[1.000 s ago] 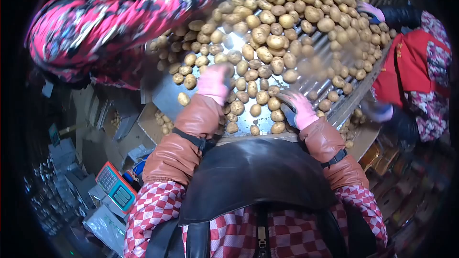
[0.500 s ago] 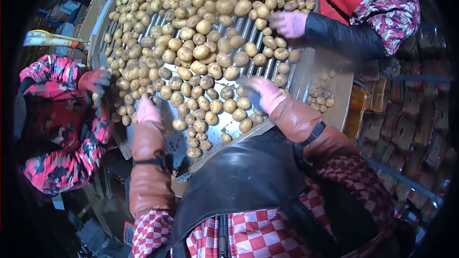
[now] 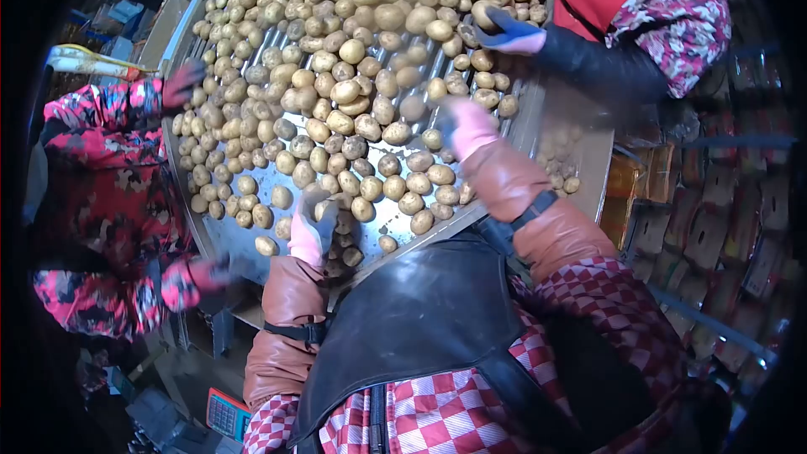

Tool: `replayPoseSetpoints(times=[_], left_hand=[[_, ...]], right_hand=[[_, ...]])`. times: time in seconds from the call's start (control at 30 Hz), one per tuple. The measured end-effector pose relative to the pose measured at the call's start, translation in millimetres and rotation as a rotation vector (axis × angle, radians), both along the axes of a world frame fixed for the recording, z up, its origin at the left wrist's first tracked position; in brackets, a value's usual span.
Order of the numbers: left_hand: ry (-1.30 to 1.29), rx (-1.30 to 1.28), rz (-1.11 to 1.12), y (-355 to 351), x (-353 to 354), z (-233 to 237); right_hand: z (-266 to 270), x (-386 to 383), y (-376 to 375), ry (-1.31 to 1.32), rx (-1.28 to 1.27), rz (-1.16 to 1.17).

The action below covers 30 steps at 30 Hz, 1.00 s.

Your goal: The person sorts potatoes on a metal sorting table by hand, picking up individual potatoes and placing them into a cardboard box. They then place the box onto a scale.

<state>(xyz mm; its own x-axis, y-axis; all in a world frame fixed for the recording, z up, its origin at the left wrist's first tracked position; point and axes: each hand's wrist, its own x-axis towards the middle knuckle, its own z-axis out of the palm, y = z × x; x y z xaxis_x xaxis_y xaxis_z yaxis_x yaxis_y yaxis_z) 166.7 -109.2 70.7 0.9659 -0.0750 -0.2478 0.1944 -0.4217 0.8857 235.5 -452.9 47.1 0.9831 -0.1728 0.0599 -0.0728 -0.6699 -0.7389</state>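
Note:
Many potatoes lie over a metal sorting table with rollers in its upper part. My left hand, in a pink and grey glove, is low over potatoes near the table's front edge; its fingers are apart around a potato, and whether it grips it is unclear. My right hand, gloved too, is over the potatoes at the right side of the rollers. Its fingers are smeared by motion, and I cannot make out anything in them.
A co-worker's gloved hand touches a potato at the upper right. At the left, another co-worker's hands are at the table's side. More potatoes lie beyond the right rim. A calculator is at the lower left.
My left hand has moved right and nearer to me. My right hand has moved up slightly. The right co-worker's hand has turned round a potato; the left co-worker's hands have moved apart.

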Motion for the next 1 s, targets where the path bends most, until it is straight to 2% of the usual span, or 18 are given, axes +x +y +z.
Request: replayPoseSetpoints(times=[0.03, 0.07, 0.13, 0.27, 0.37, 0.4, 0.43, 0.5, 0.53, 0.57, 0.63, 0.67, 0.7, 0.77, 0.87, 0.93, 0.97, 1.0], left_hand=[[0.014, -0.002, -0.014, 1, -2, 1], [0.076, 0.023, -0.078, 1, -2, 4], [0.104, 0.039, -0.083, -9, -1, 6], [0.305, -0.041, -0.067, -39, 11, 0], [0.262, -0.105, -0.082, -56, 14, 9], [0.37, -0.218, -0.025, -57, 14, 12], [0.475, -0.334, 0.035, -60, 16, 20], [0.595, -0.465, 0.123, -57, 14, 40], [0.647, -0.495, 0.228, -56, 13, 39], [0.698, -0.521, 0.33, -55, 12, 38], [0.693, -0.583, 0.4, -49, 10, 29], [0.646, -0.413, 0.278, -44, 9, 25], [0.592, -0.245, 0.155, -41, 9, 24], [0.543, -0.34, 0.125, -50, 11, 30], [0.681, -0.272, 0.073, -58, 20, 53], [0.795, -0.576, 0.147, -62, 20, 47], [0.801, -0.578, 0.148, -63, 21, 46], [0.765, -0.566, 0.054, -64, 25, 46]], right_hand=[[-24, 11, -39, -0.042, 0.073, -0.095], [28, 6, -44, -0.082, -0.438, -0.139], [9, 34, -79, 0.285, -0.555, -0.193], [-16, 69, -84, 0.374, -0.64, -0.04], [15, 74, -82, 0.479, -0.601, -0.05], [24, 70, -85, 0.515, -0.494, -0.081], [23, 63, -91, 0.481, -0.203, -0.143], [-12, 61, -104, 0.356, 0.646, -0.461], [1, 55, -98, 0.259, 0.541, -0.368], [-27, 56, -111, 0.129, 0.35, -0.178], [-5, 77, -92, 0.18, 0.158, -0.08], [37, 86, -74, 0.383, -0.141, -0.038], [42, 96, -61, 0.468, -0.432, 0.007], [34, 117, -46, 0.516, -0.615, 0.075], [36, 124, -49, 0.526, -0.641, 0.16], [52, 125, -52, 0.591, -0.686, 0.162], [23, 135, -65, 0.485, -0.677, 0.132], [31, 134, -59, 0.52, -0.62, 0.051]])
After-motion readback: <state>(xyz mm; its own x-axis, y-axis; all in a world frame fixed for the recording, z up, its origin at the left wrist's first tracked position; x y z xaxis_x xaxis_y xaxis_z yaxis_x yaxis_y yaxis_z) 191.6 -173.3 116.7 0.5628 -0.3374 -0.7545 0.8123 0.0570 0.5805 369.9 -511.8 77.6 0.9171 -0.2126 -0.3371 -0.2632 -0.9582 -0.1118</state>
